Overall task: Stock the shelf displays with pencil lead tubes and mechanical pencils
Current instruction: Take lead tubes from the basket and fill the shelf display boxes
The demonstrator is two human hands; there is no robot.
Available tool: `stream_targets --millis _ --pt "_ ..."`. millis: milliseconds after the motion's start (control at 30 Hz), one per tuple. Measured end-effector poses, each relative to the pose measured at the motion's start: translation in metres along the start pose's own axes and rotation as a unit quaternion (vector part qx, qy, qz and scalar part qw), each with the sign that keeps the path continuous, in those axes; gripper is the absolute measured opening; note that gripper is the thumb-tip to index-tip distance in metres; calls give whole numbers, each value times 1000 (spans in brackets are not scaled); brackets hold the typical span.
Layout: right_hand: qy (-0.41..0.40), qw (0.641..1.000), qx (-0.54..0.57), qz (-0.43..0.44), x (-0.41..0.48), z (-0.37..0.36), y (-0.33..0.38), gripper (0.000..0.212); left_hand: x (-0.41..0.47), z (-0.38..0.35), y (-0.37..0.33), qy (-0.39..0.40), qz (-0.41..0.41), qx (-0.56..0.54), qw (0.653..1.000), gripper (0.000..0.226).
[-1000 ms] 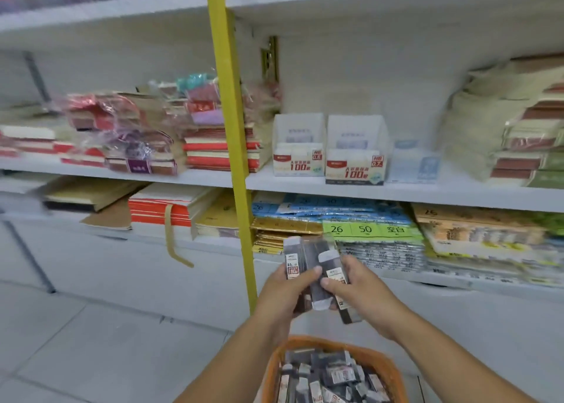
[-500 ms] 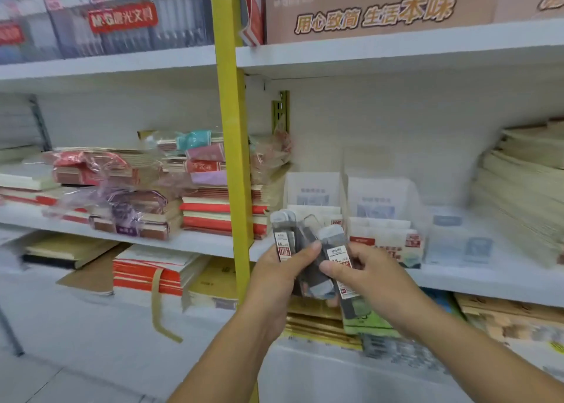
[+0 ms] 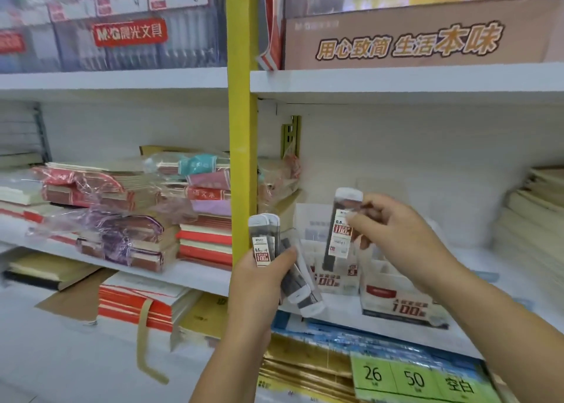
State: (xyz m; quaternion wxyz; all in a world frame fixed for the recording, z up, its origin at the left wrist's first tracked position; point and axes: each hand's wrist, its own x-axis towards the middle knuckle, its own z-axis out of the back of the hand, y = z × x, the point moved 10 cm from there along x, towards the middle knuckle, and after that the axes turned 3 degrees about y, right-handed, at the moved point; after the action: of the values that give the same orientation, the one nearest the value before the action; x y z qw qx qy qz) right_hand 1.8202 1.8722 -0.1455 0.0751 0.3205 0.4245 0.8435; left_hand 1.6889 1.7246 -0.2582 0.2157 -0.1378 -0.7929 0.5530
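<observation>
Single head-worn wide-angle view, so there's no second view to overlap. It faces the shelving roughly head-on, with the yellow upright [image 3: 242, 158] just left of centre. Eye level sits between the upper shelf [image 3: 396, 82], seen from underneath, and the middle shelf [image 3: 201, 280], seen from above. Shelf edges slant and bow toward the frame borders. Range is close: forearms enter from the bottom edge, with the left grip [image 3: 262, 277] on the tube bundle [image 3: 265, 244] and the right grip [image 3: 399, 238] on a single tube [image 3: 343, 228], label partly readable.
</observation>
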Motion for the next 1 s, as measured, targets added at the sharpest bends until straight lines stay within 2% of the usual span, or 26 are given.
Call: stream_targets --millis 67,133,300,400,467,567,633,667,767,800,833,900,933,1000 --pt "-25 999 -40 22 26 6 6 10 0 7 6 -15 4 -5 1000 6" --pt "-32 994 -100 40 47 -2 8 19 3 13 10 -29 8 5 1000 3" --pt "4 957 -273 97 76 -43 3 36 14 33 18 -58 20 17 998 5" --pt "22 947 -312 79 88 -52 -8 42 18 38 22 -55 26 12 998 7" --pt "47 950 -306 46 93 -58 -21 36 19 38 24 -51 27 9 998 7" --pt "88 967 -238 -32 96 -64 -45 19 21 37 25 -44 28 0 999 7" --pt "79 962 -262 -26 99 -59 -44 12 21 34 24 -34 23 -3 999 11" --pt "71 947 -312 -5 102 -56 -39 14 20 32 23 -28 20 -4 999 15" --pt "58 869 -489 56 103 -56 -21 30 19 29 21 -18 18 -7 1000 16" --pt "49 859 -505 71 99 -56 -15 34 19 28 21 -17 19 -8 1000 14" --pt "38 866 -492 86 93 -56 -9 35 19 27 21 -14 22 -9 1000 11" --pt "22 922 -372 101 70 -51 3 25 18 25 22 -3 29 -16 999 8" --pt "32 950 -295 95 56 -51 3 20 17 22 23 4 34 -21 999 8" --pt "94 978 -180 52 26 -62 -6 22 15 16 23 24 45 -28 998 7"
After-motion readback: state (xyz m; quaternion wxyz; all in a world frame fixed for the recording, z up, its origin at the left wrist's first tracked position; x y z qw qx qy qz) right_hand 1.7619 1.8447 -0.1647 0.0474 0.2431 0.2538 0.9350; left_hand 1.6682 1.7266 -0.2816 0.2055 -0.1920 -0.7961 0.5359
